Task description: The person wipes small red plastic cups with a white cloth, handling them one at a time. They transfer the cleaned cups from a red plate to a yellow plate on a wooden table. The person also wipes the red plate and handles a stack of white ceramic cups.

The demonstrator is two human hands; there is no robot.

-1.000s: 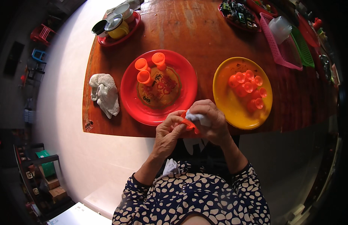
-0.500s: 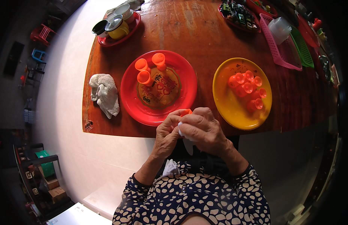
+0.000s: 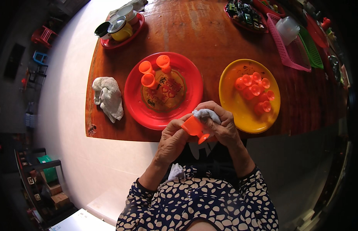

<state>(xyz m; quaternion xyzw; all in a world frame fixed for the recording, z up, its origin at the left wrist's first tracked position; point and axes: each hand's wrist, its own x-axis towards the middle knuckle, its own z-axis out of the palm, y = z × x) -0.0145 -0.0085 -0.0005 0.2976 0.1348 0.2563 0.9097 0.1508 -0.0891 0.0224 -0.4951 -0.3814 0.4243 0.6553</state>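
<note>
A small orange stemmed cup [image 3: 192, 126] is tilted between my hands, just off the table's near edge, its round foot toward me. The fingers of my left hand [image 3: 172, 141] pinch its rim side. In my right hand [image 3: 228, 131] a pale grey-white cloth [image 3: 207, 114] is bunched against the cup. Beyond my left hand, a round red tray [image 3: 133, 96] bears three orange cups [image 3: 149, 81], mouths up. To the right, a yellow plate [image 3: 233, 113] bears several orange cups [image 3: 255, 90] with their feet upward.
A crumpled white towel [image 3: 109, 100] lies left of the red tray. At the far left, a red tray [image 3: 116, 44] holds mugs. A pink basket [image 3: 284, 54] with clear plastic cups stands at the far right, beside a plate [image 3: 262, 29] of small dark packets.
The orange cup has turned sideways and its stem and foot now show. My right hand has shifted slightly right and up, with more of the cloth showing.
</note>
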